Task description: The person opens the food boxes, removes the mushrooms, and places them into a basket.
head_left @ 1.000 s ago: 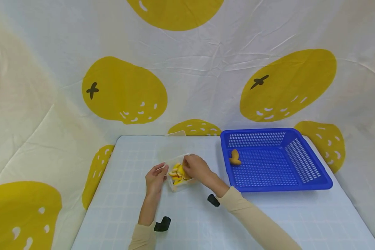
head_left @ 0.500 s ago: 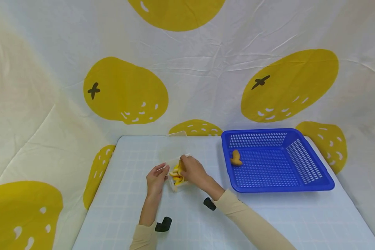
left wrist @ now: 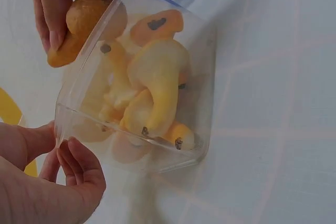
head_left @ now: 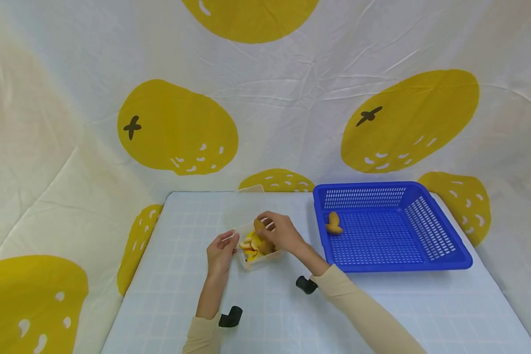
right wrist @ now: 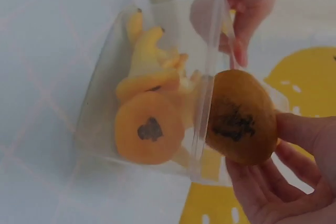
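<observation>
A clear plastic box (head_left: 253,266) with yellow mushrooms (left wrist: 163,72) inside stands on the table. My left hand (head_left: 221,253) pinches its left rim between thumb and fingers, as the left wrist view shows closely. At the opposite side, my right hand (head_left: 283,232) holds a mushroom (right wrist: 241,119) with a brown cap and a black mark on top. This mushroom is at the box's open top, overlapping the rim in both wrist views. Through the wall, an orange cap (right wrist: 149,129) with a dark spot shows among the yellow stems.
To the right stands a blue plastic basket (head_left: 394,269) with slotted walls. Small brown mushrooms (head_left: 334,223) lie at its left side. The pale checked table (head_left: 172,285) ends at a hanging cloth (head_left: 287,123) printed with yellow fruit.
My right hand has risen from inside the box, and the brown-capped mushroom now shows in its fingers. My left hand has stayed on the rim.
</observation>
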The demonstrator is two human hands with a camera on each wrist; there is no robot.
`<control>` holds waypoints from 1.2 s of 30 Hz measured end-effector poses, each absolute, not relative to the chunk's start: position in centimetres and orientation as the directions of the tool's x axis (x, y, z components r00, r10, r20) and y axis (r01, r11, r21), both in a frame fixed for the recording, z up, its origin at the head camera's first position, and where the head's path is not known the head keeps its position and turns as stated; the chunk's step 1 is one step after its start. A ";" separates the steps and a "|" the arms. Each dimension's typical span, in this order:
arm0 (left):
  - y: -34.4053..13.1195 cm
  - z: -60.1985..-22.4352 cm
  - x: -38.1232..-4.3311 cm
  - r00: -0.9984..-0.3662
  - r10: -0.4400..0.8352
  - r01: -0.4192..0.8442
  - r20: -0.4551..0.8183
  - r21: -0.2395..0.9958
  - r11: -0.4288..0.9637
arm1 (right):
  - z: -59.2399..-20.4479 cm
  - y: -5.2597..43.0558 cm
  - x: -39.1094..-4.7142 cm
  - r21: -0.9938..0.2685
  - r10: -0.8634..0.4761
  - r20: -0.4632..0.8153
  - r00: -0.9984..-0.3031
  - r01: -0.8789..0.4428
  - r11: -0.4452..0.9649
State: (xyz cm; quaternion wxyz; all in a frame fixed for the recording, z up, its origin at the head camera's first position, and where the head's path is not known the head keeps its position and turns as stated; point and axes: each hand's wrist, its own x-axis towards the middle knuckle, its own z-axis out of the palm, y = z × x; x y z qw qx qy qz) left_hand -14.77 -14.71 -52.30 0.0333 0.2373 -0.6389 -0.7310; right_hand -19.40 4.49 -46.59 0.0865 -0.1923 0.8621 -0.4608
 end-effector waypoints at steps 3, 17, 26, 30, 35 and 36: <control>-14.7 -52.2 -14.8 -0.888 -0.347 -0.248 -0.301 0.950 -0.190 | -46.6 5.3 -19.8 -0.862 -0.375 0.020 -0.927 -0.205 0.463; -14.7 -52.5 -14.9 -0.873 -0.340 -0.263 -0.349 0.925 -0.273 | -45.5 9.3 -20.5 -0.956 -0.315 -0.099 -0.944 0.002 0.295; -14.6 -52.5 -15.1 -0.858 -0.334 -0.259 -0.389 0.891 -0.373 | -45.3 12.0 -21.1 -0.964 -0.279 -0.104 -0.955 0.028 0.265; -14.6 -52.4 -15.1 -0.861 -0.302 -0.268 -0.409 0.870 -0.415 | -45.3 13.3 -21.3 -0.964 -0.243 -0.133 -0.961 0.068 0.256; -14.7 -52.5 -15.1 -0.857 -0.274 -0.279 -0.436 0.840 -0.464 | -45.3 15.1 -21.4 -0.969 -0.222 -0.141 -0.965 0.089 0.231; -14.7 -52.6 -15.1 -0.856 -0.272 -0.280 -0.439 0.837 -0.470 | -45.3 15.5 -21.5 -0.970 -0.217 -0.141 -0.966 0.091 0.225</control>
